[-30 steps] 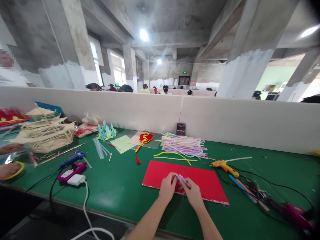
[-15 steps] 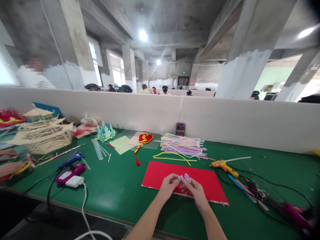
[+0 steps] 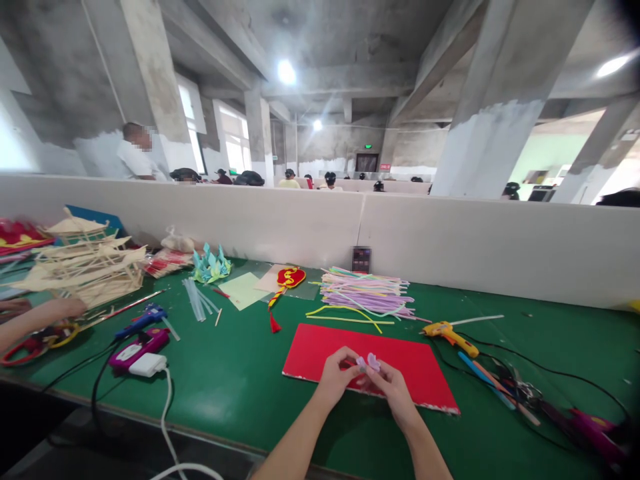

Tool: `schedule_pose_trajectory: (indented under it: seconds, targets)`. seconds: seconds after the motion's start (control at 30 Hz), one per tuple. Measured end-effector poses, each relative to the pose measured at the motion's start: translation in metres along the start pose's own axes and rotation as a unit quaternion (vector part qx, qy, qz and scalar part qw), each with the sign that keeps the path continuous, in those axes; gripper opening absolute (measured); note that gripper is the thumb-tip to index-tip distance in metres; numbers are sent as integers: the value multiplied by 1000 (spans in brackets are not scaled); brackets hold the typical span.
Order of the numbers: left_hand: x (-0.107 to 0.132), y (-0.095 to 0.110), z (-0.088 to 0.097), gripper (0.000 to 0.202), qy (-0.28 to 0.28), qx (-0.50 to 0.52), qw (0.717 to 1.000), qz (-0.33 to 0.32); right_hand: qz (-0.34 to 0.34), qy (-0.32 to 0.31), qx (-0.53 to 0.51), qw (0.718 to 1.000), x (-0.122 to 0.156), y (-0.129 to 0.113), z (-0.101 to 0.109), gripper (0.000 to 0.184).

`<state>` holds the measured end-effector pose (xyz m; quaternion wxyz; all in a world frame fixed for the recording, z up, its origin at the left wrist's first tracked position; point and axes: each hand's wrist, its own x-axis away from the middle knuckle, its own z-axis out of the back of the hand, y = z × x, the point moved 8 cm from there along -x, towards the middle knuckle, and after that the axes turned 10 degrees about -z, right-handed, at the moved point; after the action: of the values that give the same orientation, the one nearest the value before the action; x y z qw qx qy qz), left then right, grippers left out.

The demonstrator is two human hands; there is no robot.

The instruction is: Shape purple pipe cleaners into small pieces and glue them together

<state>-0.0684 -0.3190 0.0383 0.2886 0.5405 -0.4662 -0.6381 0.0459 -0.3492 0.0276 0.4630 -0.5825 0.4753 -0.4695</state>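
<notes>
A small lilac piece shaped like a flower (image 3: 373, 362) is pinched between my two hands, above a red board (image 3: 320, 348). My left hand (image 3: 341, 373) has thumb and forefinger closed at its left side. From the right, my right hand (image 3: 391, 383) grips it with closed fingertips. Its lower part is hidden by my fingers. Beyond the board lies a pile of pastel pipe cleaners (image 3: 367, 293), with a few yellow ones in front. A yellow hot glue gun (image 3: 450, 338) rests right of the board.
At left, a co-worker's hand (image 3: 63, 310) is near scissors (image 3: 37, 348) and a wooden-stick pagoda model (image 3: 95, 267). A blue glue gun (image 3: 145, 320), a purple power strip (image 3: 140, 350) with cables, and a red-yellow tasselled ornament (image 3: 287, 280) lie on the green table. A white partition (image 3: 450, 240) runs behind.
My hands stay almost in place, with the lilac piece turned slightly. At left, the co-worker's hand has moved off the scissors, which now lie on the table. A person behind the partition has walked right.
</notes>
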Motion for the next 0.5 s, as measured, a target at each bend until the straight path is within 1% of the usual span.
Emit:
schedule_pose_trajectory:
  seconds: [0.13, 0.2, 0.33, 0.4, 0.5]
  targets:
    - [0, 3, 0, 19, 3, -46, 999, -9, 0, -18, -5, 1000, -2, 4, -2, 32]
    - [0, 6, 1, 16, 6, -63, 998, -23, -1, -23, -3, 1000, -3, 5, -2, 32]
    - [1, 10, 2, 16, 10, -97, 994, -40, 2, -21, -4, 1000, -3, 4, -4, 33]
    - [1, 9, 3, 16, 14, -112, 993, -32, 0, -2, 4, 1000, -4, 5, -3, 35]
    - [0, 3, 5, 17, 19, -118, 993, -12, 8, 55, 17, 998, -5, 5, 5, 39]
